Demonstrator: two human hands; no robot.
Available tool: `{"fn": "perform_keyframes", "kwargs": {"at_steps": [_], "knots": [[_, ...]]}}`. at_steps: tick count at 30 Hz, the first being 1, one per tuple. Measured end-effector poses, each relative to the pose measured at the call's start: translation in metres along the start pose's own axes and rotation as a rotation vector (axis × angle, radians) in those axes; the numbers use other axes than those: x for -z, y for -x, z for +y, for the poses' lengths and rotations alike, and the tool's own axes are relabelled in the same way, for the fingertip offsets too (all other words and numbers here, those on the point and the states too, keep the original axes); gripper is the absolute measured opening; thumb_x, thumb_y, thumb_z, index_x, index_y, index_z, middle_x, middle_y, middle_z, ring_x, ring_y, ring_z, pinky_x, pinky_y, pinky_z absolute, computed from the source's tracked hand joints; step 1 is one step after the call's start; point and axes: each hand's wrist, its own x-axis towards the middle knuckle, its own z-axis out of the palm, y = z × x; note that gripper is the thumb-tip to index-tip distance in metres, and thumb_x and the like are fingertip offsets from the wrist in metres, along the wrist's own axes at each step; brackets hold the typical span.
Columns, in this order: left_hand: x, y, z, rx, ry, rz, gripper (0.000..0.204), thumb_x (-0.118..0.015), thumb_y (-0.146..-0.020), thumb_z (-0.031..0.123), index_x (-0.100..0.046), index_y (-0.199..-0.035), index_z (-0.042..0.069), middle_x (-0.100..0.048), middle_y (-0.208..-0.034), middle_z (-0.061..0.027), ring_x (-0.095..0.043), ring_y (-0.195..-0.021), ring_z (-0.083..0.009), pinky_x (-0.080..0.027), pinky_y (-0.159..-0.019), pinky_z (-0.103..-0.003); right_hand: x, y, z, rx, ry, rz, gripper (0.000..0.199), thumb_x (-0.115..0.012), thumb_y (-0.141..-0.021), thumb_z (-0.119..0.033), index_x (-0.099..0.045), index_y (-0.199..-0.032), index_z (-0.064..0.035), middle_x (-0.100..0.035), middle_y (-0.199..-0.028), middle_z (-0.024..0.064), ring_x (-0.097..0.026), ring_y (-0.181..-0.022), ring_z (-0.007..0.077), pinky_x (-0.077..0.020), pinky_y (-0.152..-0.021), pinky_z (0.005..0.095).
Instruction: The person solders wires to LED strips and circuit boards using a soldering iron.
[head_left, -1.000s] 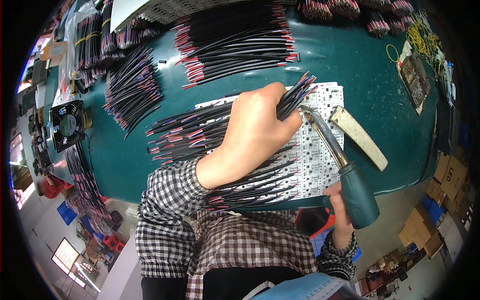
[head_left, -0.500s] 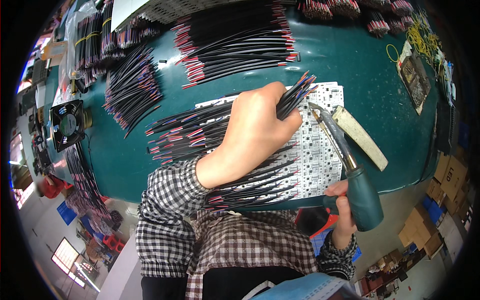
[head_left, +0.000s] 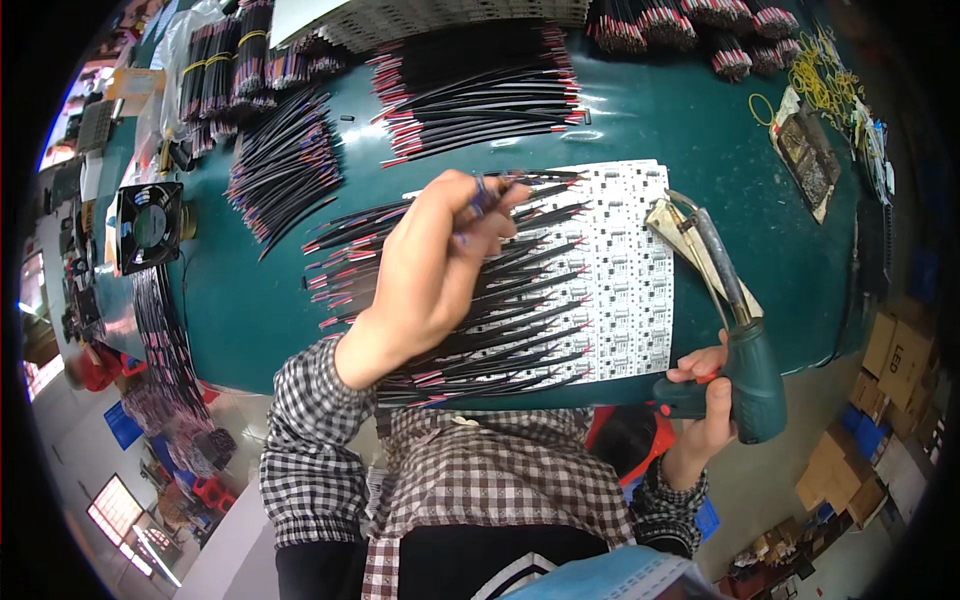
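Circuit board (head_left: 630, 280), white, with black wires (head_left: 510, 290) in rows across its left part. Over that part, the left hand (head_left: 430, 265) curls its fingers around a blurred wire bundle (head_left: 484, 196). Beyond the board's lower right corner, the right hand (head_left: 707, 400) wraps a green soldering gun (head_left: 757, 380). A pale bar (head_left: 672, 233) overlaps the board's right edge.
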Motion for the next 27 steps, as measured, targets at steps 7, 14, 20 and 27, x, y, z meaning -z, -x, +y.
{"fn": "perform_keyframes", "kwargs": {"at_steps": [7, 14, 20, 27], "knots": [[0.029, -0.015, 0.077, 0.562, 0.36, -0.045, 0.032, -0.044, -0.101, 0.016, -0.049, -0.125, -0.005, -0.051, -0.068, 0.0006, -0.035, -0.047, -0.0028, -0.027, -0.042, -0.018, 0.016, 0.006, 0.006, 0.004, -0.12, -0.006, 0.052, -0.058, -0.092, -0.017, -0.042, -0.129, 0.0164, -0.059, -0.093, 0.0162, -0.063, -0.084, 0.0247, -0.0591, -0.068, 0.0326], [-0.019, -0.018, 0.024, 0.882, 0.619, -0.241, 0.016, -0.071, -0.085, 0.013, -0.063, -0.092, 0.001, -0.064, -0.078, -0.0013, -0.052, -0.059, -0.0024, -0.037, -0.044, -0.017, 0.02, 0.009, 0.003, 0.051, -0.106, -0.084, 0.053, -0.059, -0.092, -0.019, -0.044, -0.128, 0.0168, -0.059, -0.094, 0.0174, -0.063, -0.086, 0.0265, -0.0597, -0.067, 0.0329], [-0.026, -0.014, 0.015, 0.745, 0.359, -0.231, 0.019, -0.073, -0.083, 0.013, -0.063, -0.094, 0.001, -0.064, -0.079, 0.0003, -0.054, -0.064, -0.0033, -0.042, -0.056, -0.019, 0.028, 0.01, 0.005, 0.044, 0.017, -0.056, 0.052, -0.055, -0.095, -0.023, -0.045, -0.127, 0.0161, -0.059, -0.095, 0.017, -0.062, -0.088, 0.0263, -0.0586, -0.06, 0.029], [-0.02, -0.008, 0.037, 0.71, 0.36, -0.388, 0.015, -0.068, -0.089, 0.012, -0.065, -0.099, 0.002, -0.064, -0.078, 0.0015, -0.057, -0.07, -0.0031, -0.045, -0.059, -0.02, 0.026, 0.012, 0.002, 0.017, 0.017, -0.085, 0.053, -0.057, -0.094, -0.025, -0.045, -0.128, 0.0141, -0.059, -0.1, 0.0179, -0.064, -0.092, 0.0297, -0.0591, -0.061, 0.0294]]}}
